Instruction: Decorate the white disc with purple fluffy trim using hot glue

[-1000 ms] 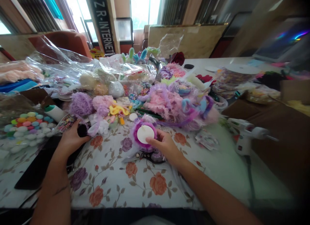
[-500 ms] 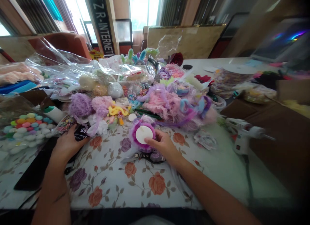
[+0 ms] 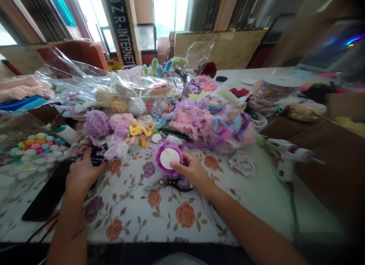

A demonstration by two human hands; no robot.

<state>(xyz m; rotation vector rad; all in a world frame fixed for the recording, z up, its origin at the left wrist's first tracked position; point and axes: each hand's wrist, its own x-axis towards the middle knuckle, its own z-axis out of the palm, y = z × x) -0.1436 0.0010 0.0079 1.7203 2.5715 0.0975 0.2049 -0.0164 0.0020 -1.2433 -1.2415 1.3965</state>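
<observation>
My right hand pinches a fluffy purple round piece by its right edge. A white disc covers its middle, and my thumb rests on that disc. Just below it lies a pair of scissors or snips with dark handles, partly hidden. At the left, my left hand has its thumb and forefinger spread over a phone whose screen shows the time. The hand covers most of the phone. Beside that hand a flat black slab lies on the floral cloth.
Pink and lilac fuzzy strips are heaped behind my hands. A bag of colourful pompoms sits at the left, near a white spool. To the right are a glue gun, a clear-wrapped packet and a cardboard box.
The view has shifted slightly. Both hands keep the same places: the right on the purple piece, the left over the phone.
</observation>
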